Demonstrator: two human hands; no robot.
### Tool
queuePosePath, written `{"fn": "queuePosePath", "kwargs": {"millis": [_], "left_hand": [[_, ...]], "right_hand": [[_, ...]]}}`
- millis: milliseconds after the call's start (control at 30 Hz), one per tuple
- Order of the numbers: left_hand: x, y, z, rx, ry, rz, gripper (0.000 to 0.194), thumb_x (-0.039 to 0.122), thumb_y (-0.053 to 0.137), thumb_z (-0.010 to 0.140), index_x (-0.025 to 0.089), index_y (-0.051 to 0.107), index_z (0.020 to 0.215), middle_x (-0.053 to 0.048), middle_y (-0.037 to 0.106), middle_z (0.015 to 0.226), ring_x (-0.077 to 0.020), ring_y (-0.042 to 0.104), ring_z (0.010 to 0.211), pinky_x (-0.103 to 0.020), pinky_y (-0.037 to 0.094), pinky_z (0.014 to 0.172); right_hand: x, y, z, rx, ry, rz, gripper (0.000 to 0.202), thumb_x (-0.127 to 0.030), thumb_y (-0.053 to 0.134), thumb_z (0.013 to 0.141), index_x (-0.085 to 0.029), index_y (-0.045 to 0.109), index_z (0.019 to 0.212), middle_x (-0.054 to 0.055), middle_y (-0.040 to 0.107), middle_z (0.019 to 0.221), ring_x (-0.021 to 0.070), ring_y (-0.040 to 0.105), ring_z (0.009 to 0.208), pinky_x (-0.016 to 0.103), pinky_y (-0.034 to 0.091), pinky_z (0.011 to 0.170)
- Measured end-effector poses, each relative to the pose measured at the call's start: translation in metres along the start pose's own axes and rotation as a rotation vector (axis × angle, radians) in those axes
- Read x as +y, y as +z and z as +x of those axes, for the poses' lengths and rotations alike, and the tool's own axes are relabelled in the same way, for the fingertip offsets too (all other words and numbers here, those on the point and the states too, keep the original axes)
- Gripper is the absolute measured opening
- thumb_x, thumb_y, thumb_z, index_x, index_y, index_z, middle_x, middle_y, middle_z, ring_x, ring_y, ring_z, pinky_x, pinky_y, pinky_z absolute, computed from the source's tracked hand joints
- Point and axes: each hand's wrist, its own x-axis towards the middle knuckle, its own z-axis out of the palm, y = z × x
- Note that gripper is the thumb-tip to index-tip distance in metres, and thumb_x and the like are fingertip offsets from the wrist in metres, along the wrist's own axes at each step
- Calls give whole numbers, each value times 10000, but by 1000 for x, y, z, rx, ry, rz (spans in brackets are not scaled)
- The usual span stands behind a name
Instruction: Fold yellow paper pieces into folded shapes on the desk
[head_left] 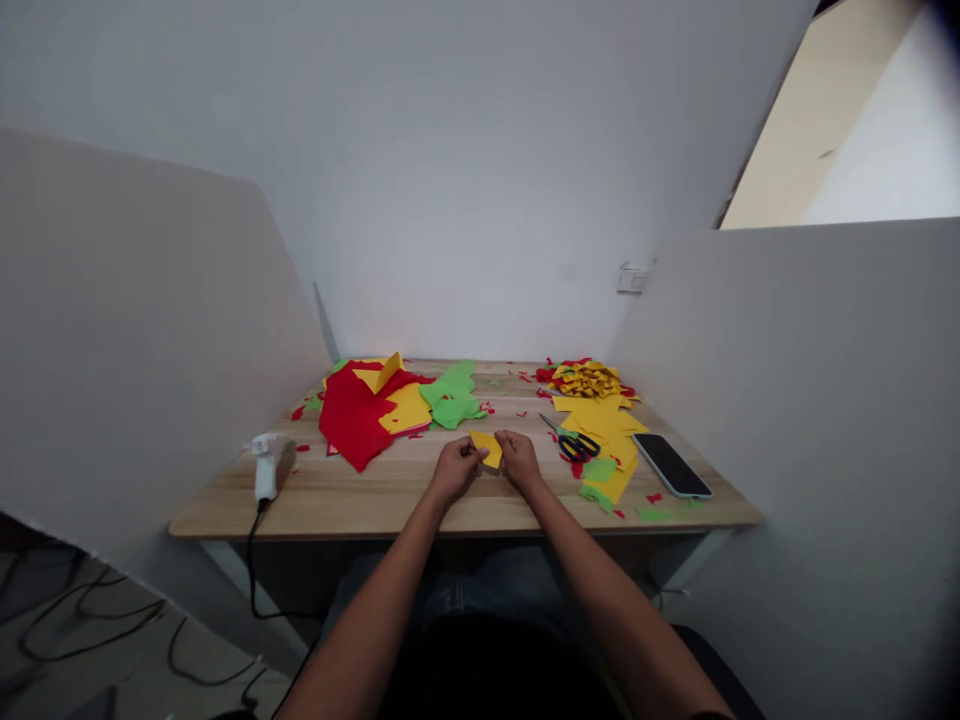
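A small yellow piece of paper (489, 449) is held between my hands above the front middle of the table. My left hand (457, 468) pinches its left side, and my right hand (517, 458) grips its right edge. To the left lie a large red sheet (358, 415), yellow sheets (407, 408) and a crumpled green sheet (452, 396). On the right, dark-handled scissors (577, 445) rest beside and partly over yellow sheets (613, 430). Behind these is a heap of folded yellow pieces (587, 379) with red scraps around it.
A phone (673, 466) lies at the right of the wooden table (360, 512). A white device (265, 468) with a black cable stands at the left front. Partitions flank both sides, with a wall behind. Green scraps (598, 470) lie near the scissors.
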Motion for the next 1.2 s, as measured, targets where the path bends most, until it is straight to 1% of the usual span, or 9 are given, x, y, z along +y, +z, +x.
{"fn": "queuePosePath", "kwargs": {"millis": [100, 267, 367, 467, 600, 767, 933, 1067, 1200], "left_hand": [[-1, 0, 0, -10, -14, -14, 322, 423, 725, 668, 131, 605, 733, 29, 556, 554, -94, 463, 488, -220, 337, 491], [5, 1, -1, 116, -19, -79, 366, 456, 738, 649, 138, 609, 774, 29, 575, 583, -84, 466, 463, -208, 348, 463], [7, 2, -1, 139, -43, -93, 370, 456, 757, 622, 143, 593, 729, 41, 550, 523, -82, 458, 427, -203, 340, 441], [5, 2, 0, 130, -48, -103, 371, 433, 772, 607, 130, 608, 747, 18, 594, 564, -80, 471, 435, -203, 352, 438], [1, 1, 1, 148, -33, -131, 382, 418, 757, 634, 119, 634, 837, 15, 610, 599, -78, 473, 437, -199, 355, 426], [5, 2, -1, 179, -7, -138, 391, 425, 746, 649, 115, 634, 859, 12, 613, 600, -75, 474, 423, -191, 333, 405], [5, 0, 1, 281, 2, -179, 382, 427, 730, 658, 122, 605, 851, 5, 620, 637, -69, 476, 413, -194, 360, 405], [5, 1, 3, 285, 47, -278, 383, 352, 663, 714, 172, 557, 1036, 52, 562, 669, -79, 532, 436, -190, 406, 423], [11, 3, 1, 293, 52, -327, 519, 209, 576, 680, 231, 474, 1189, 37, 566, 806, -70, 570, 488, -162, 408, 422]], "right_hand": [[0, 0, -1, 39, 33, 2, 488, -549, 387, 897, -226, 414, 533, -39, 415, 413, 133, 404, 417, 254, 307, 466], [-4, -1, -1, -54, -64, 28, 431, -513, 435, 894, -217, 427, 580, -46, 437, 475, 124, 422, 466, 242, 322, 503], [-4, -1, -1, 1, -118, -81, 411, -478, 446, 899, -212, 421, 586, -47, 435, 497, 121, 426, 504, 236, 311, 525], [-1, 0, 0, 14, -61, -69, 435, -488, 390, 923, -216, 423, 585, -46, 433, 469, 122, 422, 469, 239, 315, 509], [3, 1, 0, -113, 9, 64, 426, -523, 367, 929, -220, 463, 645, -53, 462, 450, 122, 425, 417, 235, 339, 479], [3, 2, 0, -166, -22, -18, 431, -497, 429, 919, -211, 461, 598, -53, 468, 437, 112, 444, 424, 225, 344, 500], [0, 4, -2, -283, -46, -2, 328, -438, 447, 909, -203, 523, 693, -43, 543, 516, 116, 496, 488, 216, 374, 537], [-1, 4, -1, -252, -6, 42, 315, -420, 440, 890, -204, 501, 668, -53, 503, 485, 109, 454, 450, 211, 355, 500], [0, 3, 0, -216, 43, 91, 317, -425, 431, 879, -207, 482, 655, -59, 485, 465, 104, 419, 420, 211, 338, 473]]}}
